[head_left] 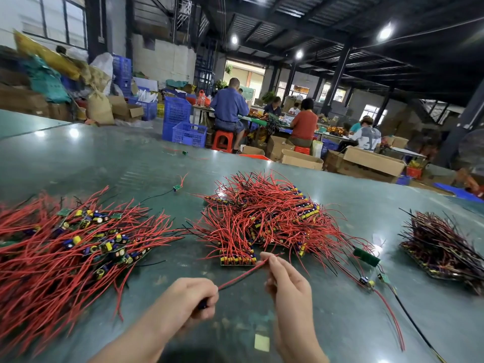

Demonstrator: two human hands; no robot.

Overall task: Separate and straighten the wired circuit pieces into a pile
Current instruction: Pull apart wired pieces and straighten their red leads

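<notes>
L hand (192,297) grips the board end, R hand (285,279) pinches its red wire (241,276), taut btwn hands. Bare bench (183,263) btwn left pile (65,244) & centre heap (267,218).

My left hand (190,297) is curled into a fist around a red wire (242,275) while my right hand (285,280) pinches its far end between fingertips.
</notes>
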